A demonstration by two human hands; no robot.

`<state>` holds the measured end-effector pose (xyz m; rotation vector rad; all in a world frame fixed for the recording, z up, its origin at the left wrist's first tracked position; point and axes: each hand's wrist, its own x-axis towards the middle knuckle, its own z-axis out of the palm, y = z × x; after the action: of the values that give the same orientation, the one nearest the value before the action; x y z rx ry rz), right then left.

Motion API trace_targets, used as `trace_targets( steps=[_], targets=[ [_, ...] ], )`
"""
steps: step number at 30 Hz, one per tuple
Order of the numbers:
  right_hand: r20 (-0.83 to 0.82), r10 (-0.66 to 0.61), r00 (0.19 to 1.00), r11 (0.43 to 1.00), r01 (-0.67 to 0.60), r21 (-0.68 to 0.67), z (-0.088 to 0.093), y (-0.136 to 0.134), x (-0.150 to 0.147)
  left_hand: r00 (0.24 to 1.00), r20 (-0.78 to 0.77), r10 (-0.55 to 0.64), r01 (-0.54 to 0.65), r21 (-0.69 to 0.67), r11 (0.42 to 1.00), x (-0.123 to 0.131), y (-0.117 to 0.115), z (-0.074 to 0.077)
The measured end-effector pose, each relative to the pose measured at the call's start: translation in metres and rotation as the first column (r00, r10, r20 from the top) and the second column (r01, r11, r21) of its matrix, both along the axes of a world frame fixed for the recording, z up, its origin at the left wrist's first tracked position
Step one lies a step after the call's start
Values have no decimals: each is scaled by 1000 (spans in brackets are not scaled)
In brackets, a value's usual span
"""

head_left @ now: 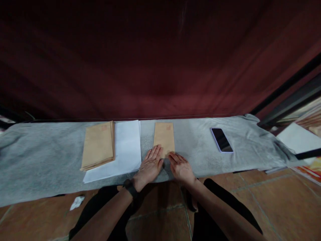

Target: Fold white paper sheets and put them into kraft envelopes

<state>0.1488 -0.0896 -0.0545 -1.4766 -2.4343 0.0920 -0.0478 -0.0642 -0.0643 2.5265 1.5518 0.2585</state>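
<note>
A brown paper envelope [164, 135] lies upright on the grey cloth in front of me, with a small reddish mark near its top right. My left hand [150, 165] rests flat over its lower left part, fingers stretched out. At the lower right corner, my right hand [182, 167] has its fingers bent together on the envelope's edge; its thumb is mostly hidden. To the left, a stack of similar brown envelopes [98, 145] partly covers white paper sheets [127, 144].
A grey cloth [193, 144] covers the long narrow surface. On its right lies a phone in a purple case [222, 140]. Dark red fabric [160, 67] hangs behind. Papers [299, 139] stand at the far right. A crumpled white tissue [77, 203] is on the tiled floor.
</note>
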Motion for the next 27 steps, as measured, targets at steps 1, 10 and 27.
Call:
trace_targets(
  steps=[1,10,27],
  targets=[
    [7,-2,1000,1000,2,3,1,0,0,998,3,61,-61,18,998,0,1,0],
    [90,-60,994,998,58,29,4,7,-13,937,205,283,-293,17,956,14,16,14],
    [-42,-172,984,985,171,-22,23,29,-12,34,743,668,229,-657,719,15,36,44]
  ],
)
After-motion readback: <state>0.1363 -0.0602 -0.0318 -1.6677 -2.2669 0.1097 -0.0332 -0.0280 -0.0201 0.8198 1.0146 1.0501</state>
